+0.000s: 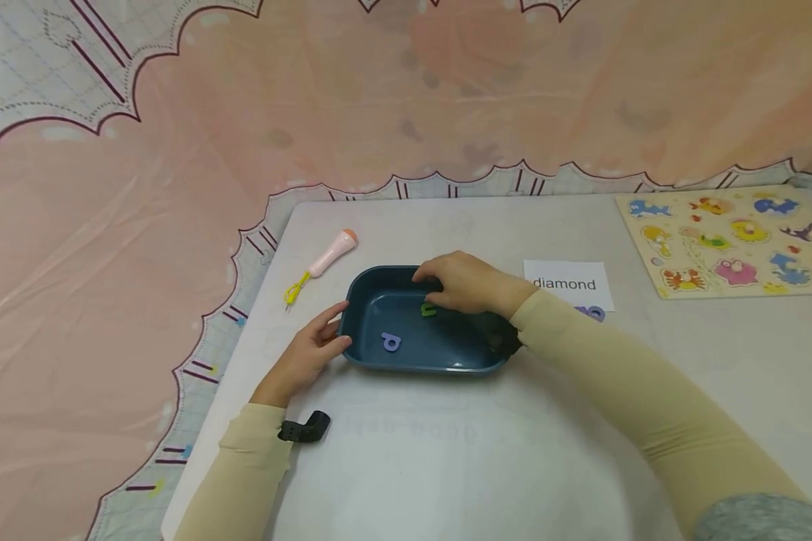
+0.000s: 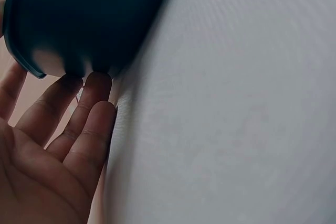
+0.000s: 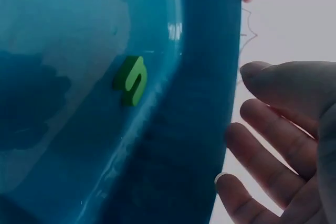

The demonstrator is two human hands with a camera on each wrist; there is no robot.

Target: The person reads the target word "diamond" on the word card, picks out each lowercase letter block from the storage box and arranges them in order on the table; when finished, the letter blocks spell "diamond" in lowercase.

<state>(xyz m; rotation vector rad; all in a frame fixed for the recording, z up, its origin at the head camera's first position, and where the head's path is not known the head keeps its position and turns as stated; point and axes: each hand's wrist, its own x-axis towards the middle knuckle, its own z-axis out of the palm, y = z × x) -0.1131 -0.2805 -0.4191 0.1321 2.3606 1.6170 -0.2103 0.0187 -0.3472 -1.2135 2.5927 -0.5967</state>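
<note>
In the head view, a dark blue-green tray [image 1: 433, 369] lies on the white table. Inside it are a purple letter [image 1: 392, 343], like a d or p, and a green letter [image 1: 428, 309], shaped like an n in the right wrist view. My left hand [image 1: 306, 357] is at the tray's left end; several fairly straight fingers touch the outer wall [image 2: 58, 59]. Over the far side of the tray reaches my right hand [image 1: 470, 283], close above the green letter. Its fingers [image 3: 262, 177] are loosely bent near the rim, and nothing shows between them.
A white card [image 1: 598, 278] reading "diamond" lies right of the tray, with a purple letter [image 1: 597, 313] at its lower edge, partly behind the right sleeve. A pink pen-like toy [image 1: 331, 254] with a yellow end lies back left. A sea-animal puzzle board [image 1: 704, 248] sits back right.
</note>
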